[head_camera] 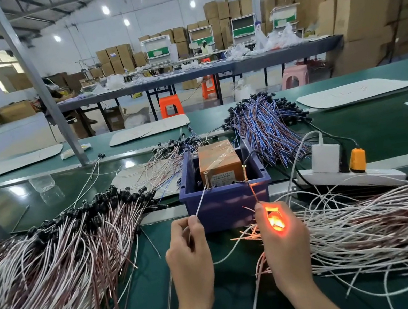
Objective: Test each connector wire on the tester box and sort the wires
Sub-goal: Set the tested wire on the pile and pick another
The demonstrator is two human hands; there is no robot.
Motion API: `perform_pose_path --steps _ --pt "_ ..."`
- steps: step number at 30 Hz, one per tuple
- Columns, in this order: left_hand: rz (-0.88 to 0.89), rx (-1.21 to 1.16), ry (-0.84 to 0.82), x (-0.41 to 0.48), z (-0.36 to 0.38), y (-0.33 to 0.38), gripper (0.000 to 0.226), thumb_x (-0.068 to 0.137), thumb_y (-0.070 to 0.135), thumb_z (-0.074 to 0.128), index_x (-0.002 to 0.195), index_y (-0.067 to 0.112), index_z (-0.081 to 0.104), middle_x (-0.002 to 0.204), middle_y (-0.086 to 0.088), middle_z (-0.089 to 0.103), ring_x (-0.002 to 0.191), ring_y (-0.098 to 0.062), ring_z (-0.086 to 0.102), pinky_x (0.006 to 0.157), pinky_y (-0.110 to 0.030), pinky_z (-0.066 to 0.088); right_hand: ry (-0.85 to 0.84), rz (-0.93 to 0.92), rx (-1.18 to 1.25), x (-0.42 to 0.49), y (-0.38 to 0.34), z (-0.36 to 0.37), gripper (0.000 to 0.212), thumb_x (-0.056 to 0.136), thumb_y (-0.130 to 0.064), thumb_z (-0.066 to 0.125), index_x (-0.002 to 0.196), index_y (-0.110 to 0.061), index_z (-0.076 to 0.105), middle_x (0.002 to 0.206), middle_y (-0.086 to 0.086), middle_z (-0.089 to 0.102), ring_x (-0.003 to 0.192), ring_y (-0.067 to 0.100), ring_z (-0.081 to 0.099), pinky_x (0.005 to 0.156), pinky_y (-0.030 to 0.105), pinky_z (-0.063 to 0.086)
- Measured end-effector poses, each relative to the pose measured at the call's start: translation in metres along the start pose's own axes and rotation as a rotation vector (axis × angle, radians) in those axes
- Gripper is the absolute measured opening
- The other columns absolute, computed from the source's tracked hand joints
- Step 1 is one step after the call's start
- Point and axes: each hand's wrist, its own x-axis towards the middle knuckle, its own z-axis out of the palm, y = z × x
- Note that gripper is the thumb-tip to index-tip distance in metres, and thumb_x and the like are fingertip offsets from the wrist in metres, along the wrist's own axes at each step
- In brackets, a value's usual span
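Observation:
A blue bin [226, 202] in the middle of the green bench holds an orange tester box [219, 163] with two upright screws at its front. My left hand [189, 255] pinches a white wire end [201, 200] and holds its tip against the left screw [206, 178]. In my right hand [284, 238] a red wire end [254, 193] reaches up to the right screw [244, 171]. An orange lamp [275, 219] glows brightly inside that hand's grip. Both hands sit just in front of the bin.
A big pile of white and brown wires [53, 262] covers the left. Another loose pile [386, 223] spreads on the right. Blue and brown wires [265, 121] lie behind the bin. A white power strip [351, 174] with plugs sits right of it.

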Motion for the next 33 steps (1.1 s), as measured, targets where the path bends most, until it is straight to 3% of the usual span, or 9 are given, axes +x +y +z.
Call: perform_pose_path --steps 7,13,16,18,20,22,26,29,33 --pt "-0.003 -0.001 -0.004 0.0 -0.001 -0.001 0.026 0.102 0.037 0.049 0.081 0.023 0.055 0.055 0.012 0.046 0.048 -0.006 0.035 0.046 -0.02 0.031 -0.004 0.017 -0.001 0.0 0.0 0.0 0.01 0.097 -0.041 0.06 0.09 -0.038 0.066 0.09 -0.032 0.067 0.084 -0.007 0.063 0.063 0.01 0.045" --pt "-0.103 0.017 0.099 0.001 -0.003 -0.005 0.028 0.102 0.042 0.045 0.082 0.025 0.054 0.056 0.012 0.05 0.048 -0.006 0.039 0.046 -0.019 0.033 -0.043 0.047 0.046 -0.006 -0.006 -0.004 0.008 0.096 -0.04 0.062 0.092 -0.038 0.068 0.076 -0.016 0.071 0.061 0.004 0.064 0.058 0.019 0.045" --pt "-0.146 0.071 0.21 0.002 -0.007 -0.007 0.018 0.103 0.034 0.042 0.11 0.023 0.054 0.097 0.002 0.06 0.085 -0.014 0.055 0.071 -0.025 0.045 -0.082 0.04 0.05 -0.012 -0.011 -0.006 0.017 0.098 -0.041 0.055 0.108 -0.048 0.066 0.091 -0.023 0.075 0.047 0.0 0.053 0.053 0.019 0.042" --pt "-0.083 0.192 0.273 0.0 -0.012 -0.002 0.036 0.103 0.023 0.042 0.137 0.011 0.042 0.131 -0.012 0.046 0.122 -0.024 0.043 0.101 -0.041 0.04 -0.05 0.018 0.061 -0.014 -0.016 -0.01 0.024 0.102 -0.037 0.05 0.118 -0.053 0.059 0.102 -0.032 0.07 0.042 0.003 0.043 0.045 0.017 0.038" --pt "0.125 0.334 0.238 -0.006 -0.014 0.006 0.05 0.098 0.023 0.043 0.145 0.007 0.035 0.146 -0.017 0.035 0.139 -0.028 0.03 0.113 -0.044 0.027 0.015 0.032 0.125 -0.013 -0.02 -0.016 0.028 0.105 -0.027 0.046 0.116 -0.048 0.061 0.099 -0.025 0.072 0.044 0.003 0.041 0.043 0.017 0.037" --pt "0.377 0.395 0.096 -0.016 -0.01 0.018 0.05 0.096 0.025 0.043 0.144 0.013 0.039 0.151 -0.014 0.033 0.143 -0.026 0.029 0.115 -0.04 0.023 0.066 0.087 0.277 -0.01 -0.029 -0.02 0.033 0.105 -0.016 0.045 0.099 -0.038 0.069 0.075 -0.008 0.068 0.047 0.007 0.038 0.041 0.017 0.033" --pt "0.83 0.435 -0.291 -0.035 0.012 0.037 0.039 0.099 0.024 0.047 0.136 0.017 0.056 0.139 0.0 0.057 0.137 -0.019 0.046 0.117 -0.041 0.03 0.063 0.205 0.625 0.006 -0.058 -0.028 0.039 0.103 -0.01 0.043 0.079 -0.025 0.071 0.052 -0.003 0.033 0.04 0.01 0.024 0.036 0.019 0.022" --pt "0.875 0.456 -0.431 -0.045 0.025 0.047 0.03 0.101 0.027 0.047 0.122 0.018 0.067 0.111 0.009 0.07 0.104 -0.009 0.065 0.1 -0.029 0.042 0.088 0.243 0.788 0.022 -0.079 -0.045 0.031 0.101 -0.017 0.045 0.081 -0.021 0.068 0.05 -0.006 0.027 0.039 0.011 0.018 0.035 0.021 0.021" --pt "0.806 0.417 -0.527 -0.045 0.032 0.057 0.028 0.105 0.034 0.042 0.106 0.022 0.067 0.096 0.013 0.069 0.075 -0.005 0.061 0.065 -0.019 0.046 0.205 0.232 0.91 0.044 -0.096 -0.081 0.023 0.097 -0.017 0.045 0.081 -0.019 0.061 0.05 -0.007 0.022 0.039 0.01 0.014 0.034 0.021 0.018"
